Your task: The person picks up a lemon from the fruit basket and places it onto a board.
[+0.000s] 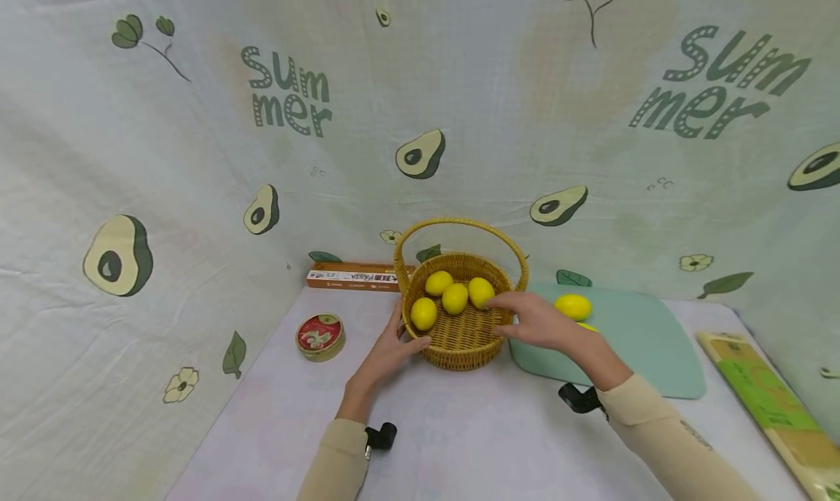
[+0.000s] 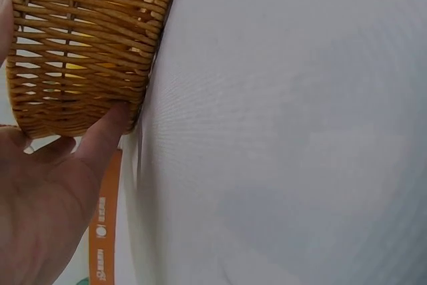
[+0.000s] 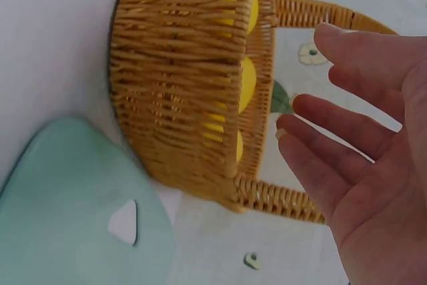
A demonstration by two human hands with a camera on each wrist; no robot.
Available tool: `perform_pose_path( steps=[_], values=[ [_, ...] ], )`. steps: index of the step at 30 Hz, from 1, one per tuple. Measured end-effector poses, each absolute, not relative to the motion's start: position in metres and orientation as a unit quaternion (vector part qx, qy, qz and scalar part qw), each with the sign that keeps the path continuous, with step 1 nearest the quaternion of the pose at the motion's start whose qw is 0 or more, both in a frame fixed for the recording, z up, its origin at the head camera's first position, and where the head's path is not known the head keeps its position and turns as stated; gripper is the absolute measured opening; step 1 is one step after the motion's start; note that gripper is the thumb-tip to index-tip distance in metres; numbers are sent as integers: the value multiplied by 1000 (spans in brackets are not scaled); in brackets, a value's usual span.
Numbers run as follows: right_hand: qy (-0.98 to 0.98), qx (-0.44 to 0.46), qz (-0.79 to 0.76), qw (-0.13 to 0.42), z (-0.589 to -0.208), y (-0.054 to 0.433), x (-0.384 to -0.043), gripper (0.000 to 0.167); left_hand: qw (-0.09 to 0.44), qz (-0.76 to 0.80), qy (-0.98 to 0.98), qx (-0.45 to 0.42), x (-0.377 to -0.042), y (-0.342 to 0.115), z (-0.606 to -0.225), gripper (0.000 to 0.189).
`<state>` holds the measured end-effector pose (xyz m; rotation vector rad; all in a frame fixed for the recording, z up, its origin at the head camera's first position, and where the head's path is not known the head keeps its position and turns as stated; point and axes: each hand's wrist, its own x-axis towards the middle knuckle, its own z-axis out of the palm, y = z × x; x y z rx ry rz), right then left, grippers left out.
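A wicker basket (image 1: 459,359) with a tall hoop handle stands on the table, holding several yellow lemons (image 1: 455,298). My left hand (image 1: 386,355) grips its left side, the thumb by the front rim and the other fingers round the outer wall. Seen from the left wrist, one fingertip (image 2: 119,115) presses low on the weave near the base. My right hand (image 1: 541,322) hovers over the basket's right rim, palm empty. Its fingers (image 3: 320,158) are spread and slightly bent in the right wrist view. To its right, a lemon (image 1: 573,307) lies on a pale green board (image 1: 646,340); another is partly hidden by that hand.
A round red-topped tin (image 1: 320,337) sits left of the basket. Behind stands an orange pasta box (image 1: 354,276) against the printed cloth backdrop (image 1: 485,122). A long green and tan packet (image 1: 768,391) lies along the right edge.
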<state>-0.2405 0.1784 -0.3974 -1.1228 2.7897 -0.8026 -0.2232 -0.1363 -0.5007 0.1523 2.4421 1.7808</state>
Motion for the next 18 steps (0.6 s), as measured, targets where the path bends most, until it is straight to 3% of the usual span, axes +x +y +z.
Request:
perform_pose_path(
  steps=[18],
  values=[
    [891, -336, -300, 61, -409, 125, -267, 52, 65, 591, 802, 56, -222, -137, -496, 105]
  ],
)
